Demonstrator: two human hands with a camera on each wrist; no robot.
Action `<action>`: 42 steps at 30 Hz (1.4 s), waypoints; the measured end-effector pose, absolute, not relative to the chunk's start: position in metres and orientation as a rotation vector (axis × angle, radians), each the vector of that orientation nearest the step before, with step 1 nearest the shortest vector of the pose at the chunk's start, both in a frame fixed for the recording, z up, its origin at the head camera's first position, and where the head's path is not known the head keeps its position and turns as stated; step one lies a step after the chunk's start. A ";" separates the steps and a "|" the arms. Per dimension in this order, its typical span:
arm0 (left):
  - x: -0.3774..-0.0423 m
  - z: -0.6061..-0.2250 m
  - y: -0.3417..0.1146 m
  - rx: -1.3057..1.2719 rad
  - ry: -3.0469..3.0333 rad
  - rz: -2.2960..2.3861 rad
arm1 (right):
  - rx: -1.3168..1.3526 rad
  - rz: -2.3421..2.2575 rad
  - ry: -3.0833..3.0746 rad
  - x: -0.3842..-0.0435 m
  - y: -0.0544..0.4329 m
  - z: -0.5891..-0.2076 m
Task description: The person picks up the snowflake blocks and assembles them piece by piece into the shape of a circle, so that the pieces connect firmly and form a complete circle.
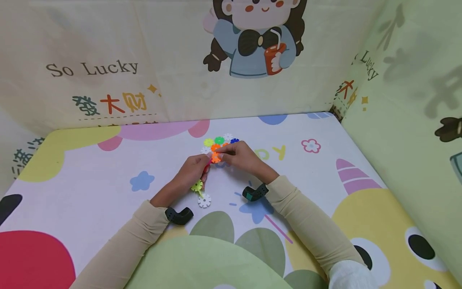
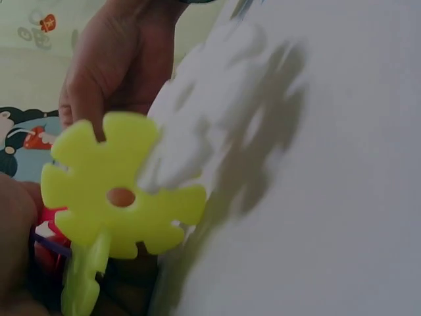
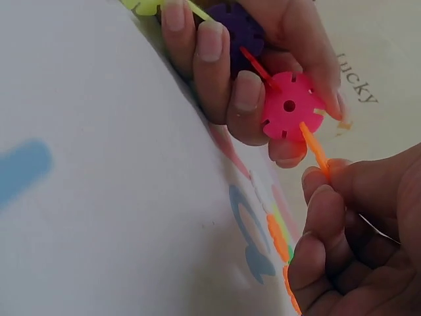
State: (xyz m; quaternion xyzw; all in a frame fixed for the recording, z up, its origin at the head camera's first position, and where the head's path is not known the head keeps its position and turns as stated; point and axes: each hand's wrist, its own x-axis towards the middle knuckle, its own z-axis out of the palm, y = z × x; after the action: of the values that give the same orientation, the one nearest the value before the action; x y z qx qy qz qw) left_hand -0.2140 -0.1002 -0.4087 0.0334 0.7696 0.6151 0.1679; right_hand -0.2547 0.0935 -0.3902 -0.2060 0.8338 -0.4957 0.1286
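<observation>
1. One pink disc (image 3: pixel 279 122) sits gripped by left hand (image 1: pixel 191 170), chain (image 2: pixel 85 174) attached.
2. One orange disc (image 3: pixel 316 150), pinched by right hand (image 1: pixel 243 157), touches pink disc above mat (image 1: pixel 104 196).
3. Advisable: keep both square, press straight.

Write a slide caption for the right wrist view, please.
Left hand grips a pink slotted disc while the right hand pinches an orange disc at its edge.

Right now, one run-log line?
left hand: holds pink disc; right hand: pinches orange disc; contact: orange disc, pink disc; green disc: on table
</observation>
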 end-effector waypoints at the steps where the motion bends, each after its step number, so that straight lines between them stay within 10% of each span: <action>1: -0.214 -0.409 -0.101 0.118 2.191 1.739 | -0.590 -1.443 2.425 -0.255 0.094 -0.390; 42: -0.214 -0.407 -0.106 0.193 2.189 1.673 | -0.542 -1.410 2.438 -0.247 0.086 -0.383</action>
State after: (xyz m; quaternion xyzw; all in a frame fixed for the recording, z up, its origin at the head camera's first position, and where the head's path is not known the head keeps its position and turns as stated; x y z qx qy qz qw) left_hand -0.2141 -0.1057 -0.4067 0.0687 0.7783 0.5949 0.1889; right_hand -0.2469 0.0863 -0.3829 -0.1872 0.8421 -0.4871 0.1361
